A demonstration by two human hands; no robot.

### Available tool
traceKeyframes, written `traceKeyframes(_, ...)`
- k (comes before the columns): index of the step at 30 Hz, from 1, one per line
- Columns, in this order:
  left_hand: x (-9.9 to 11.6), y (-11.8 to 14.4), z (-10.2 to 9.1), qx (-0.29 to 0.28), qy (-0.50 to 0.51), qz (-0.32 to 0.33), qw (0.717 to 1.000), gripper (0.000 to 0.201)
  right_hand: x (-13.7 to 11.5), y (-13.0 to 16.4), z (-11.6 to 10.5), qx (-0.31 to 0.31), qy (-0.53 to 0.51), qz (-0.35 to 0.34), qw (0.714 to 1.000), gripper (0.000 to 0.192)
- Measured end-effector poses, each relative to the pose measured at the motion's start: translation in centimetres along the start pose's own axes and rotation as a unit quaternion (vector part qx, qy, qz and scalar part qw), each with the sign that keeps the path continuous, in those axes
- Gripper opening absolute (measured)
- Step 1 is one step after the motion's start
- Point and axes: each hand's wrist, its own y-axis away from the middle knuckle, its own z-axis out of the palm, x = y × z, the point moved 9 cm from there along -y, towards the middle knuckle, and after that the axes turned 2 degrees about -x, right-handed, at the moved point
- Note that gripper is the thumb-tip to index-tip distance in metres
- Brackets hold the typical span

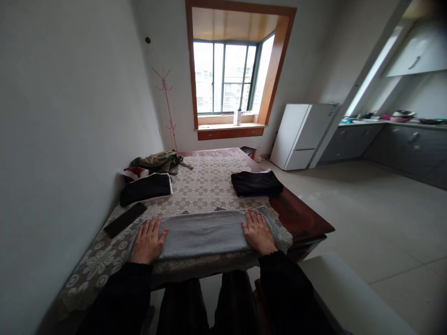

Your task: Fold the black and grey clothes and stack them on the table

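Observation:
A grey folded garment (206, 235) lies flat along the near edge of the table, its exact kind not plain. My left hand (148, 239) rests palm down on its left end, fingers stretched out. On the right end lies my right hand (257, 230), also flat with the fingers spread. Neither hand grips the cloth; both press on it from above. Just beyond the left hand is a dark flat oblong thing (125, 220). Past the right hand sits a folded black garment (256, 183).
A lace tablecloth (206, 179) covers most of the wooden table (303, 214). At the left, by the wall, are a black folded cloth (146, 188) and an olive bag-like bundle (157, 162). A pale seat (349, 288) stands at the right; a white fridge (300, 135) is farther back.

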Motion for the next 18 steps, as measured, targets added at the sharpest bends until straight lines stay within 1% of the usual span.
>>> traceKeyframes(4,-0.2,-0.2,0.4,-0.012,0.007,-0.015,1.0,0.066,0.0,0.4,0.2,0.011,-0.002,0.008,1.0,0.063)
traceKeyframes(7,-0.1,-0.3,0.2,-0.024,0.012,-0.03,0.999,0.065,-0.1,0.8,0.1,0.008,-0.011,-0.006,1.0,0.064)
traceKeyframes(10,0.1,-0.5,-0.3,-0.038,0.011,-0.048,0.998,0.065,-0.2,0.9,-0.1,-0.009,-0.031,-0.01,0.999,0.068)
traceKeyframes(14,0.5,-0.5,-0.6,-0.057,0.008,-0.06,0.997,0.064,-0.1,0.8,0.1,-0.053,-0.046,0.0,0.998,0.073)
traceKeyframes(18,0.5,-0.4,-0.7,-0.047,0.009,-0.063,0.997,0.063,-0.2,0.7,0.1,-0.061,-0.034,-0.008,0.998,0.075)
